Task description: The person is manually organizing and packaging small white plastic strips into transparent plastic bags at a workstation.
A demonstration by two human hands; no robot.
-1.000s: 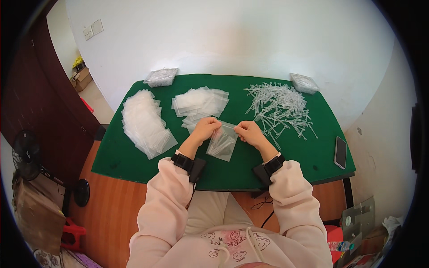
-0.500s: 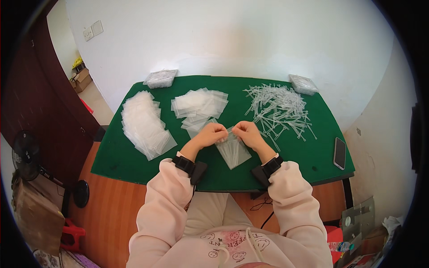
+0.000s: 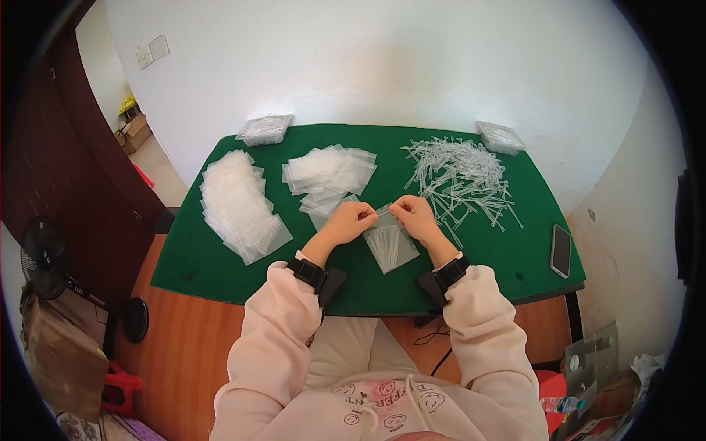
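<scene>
A small clear plastic bag [image 3: 391,250] with several thin clear sticks inside hangs over the near middle of the green table [image 3: 515,272]. My left hand [image 3: 347,222] pinches its upper left edge. The upper right edge is in the pinched fingers of my right hand [image 3: 415,215]. Just beyond my left hand lies a loose stack of flat clear bags [image 3: 331,169]. To the right of my right hand spreads a heap of thin clear plastic sticks [image 3: 460,176] with looped ends. Overlapping bags [image 3: 235,206], apparently with sticks in them, form a row at the left.
Clear packages stand at the table's back left [image 3: 265,130] and back right [image 3: 501,138] corners. A phone [image 3: 560,251] lies by the right edge. On the floor are a fan [image 3: 45,253] at left and a plastic bottle [image 3: 562,405] at lower right. A white wall rises behind.
Both hands have shifted slightly right with the bag. The fingers have spread a little apart along its upper edge, and the bag's top shows more plainly.
</scene>
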